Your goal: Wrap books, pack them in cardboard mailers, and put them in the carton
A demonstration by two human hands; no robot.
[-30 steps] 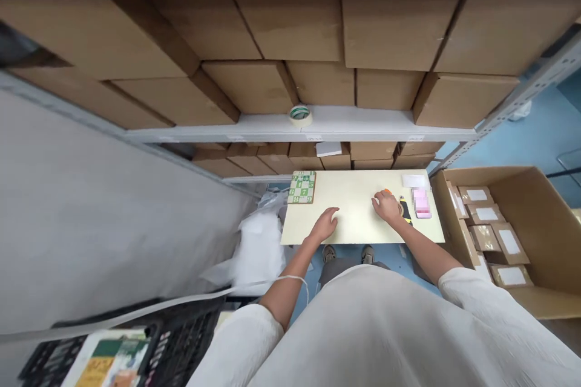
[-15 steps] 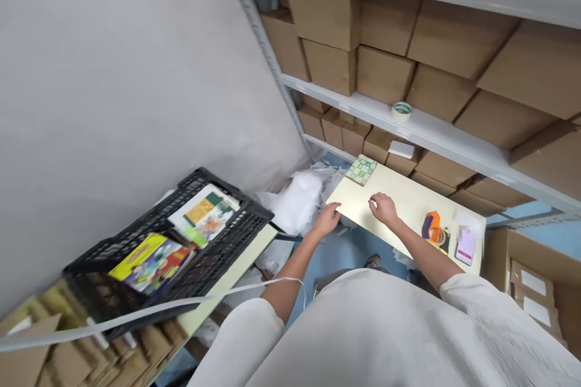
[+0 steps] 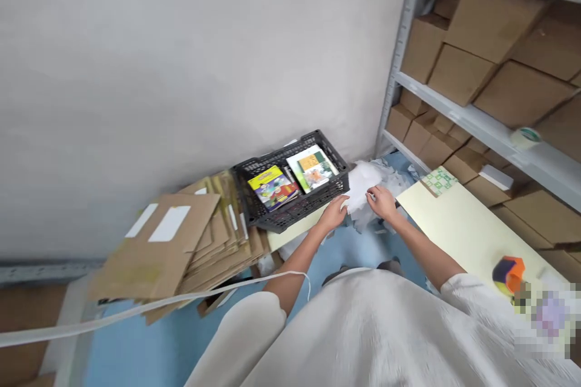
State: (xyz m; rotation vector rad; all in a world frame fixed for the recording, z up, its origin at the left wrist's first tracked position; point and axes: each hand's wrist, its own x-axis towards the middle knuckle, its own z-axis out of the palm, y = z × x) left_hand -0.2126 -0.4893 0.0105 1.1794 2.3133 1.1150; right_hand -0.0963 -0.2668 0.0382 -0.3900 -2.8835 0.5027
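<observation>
My left hand (image 3: 334,213) hangs in the air near the right front corner of the black plastic crate (image 3: 290,217); its fingers are apart and nothing is in them. To its right, my right hand (image 3: 381,201) is raised, fingers loosely bent and apart, holding nothing. Inside the crate lie a yellow and purple book (image 3: 275,187) and a white and green book (image 3: 313,169). Crumpled white packing material (image 3: 363,178) is behind both hands. A green-and-white patterned book (image 3: 439,181) rests at the far end of the cream table (image 3: 472,217).
Flat cardboard packages (image 3: 181,242) are piled left of the crate. An orange and purple tape dispenser (image 3: 509,275) is on the right table. Metal shelves (image 3: 476,124) hold cardboard boxes and a tape roll (image 3: 525,138). A white cord (image 3: 181,300) crosses in front of my left arm.
The view has swung left, bringing the crate nearer the centre and showing more of the cardboard pile. Both hands are now in front of the packing material instead of by the right table.
</observation>
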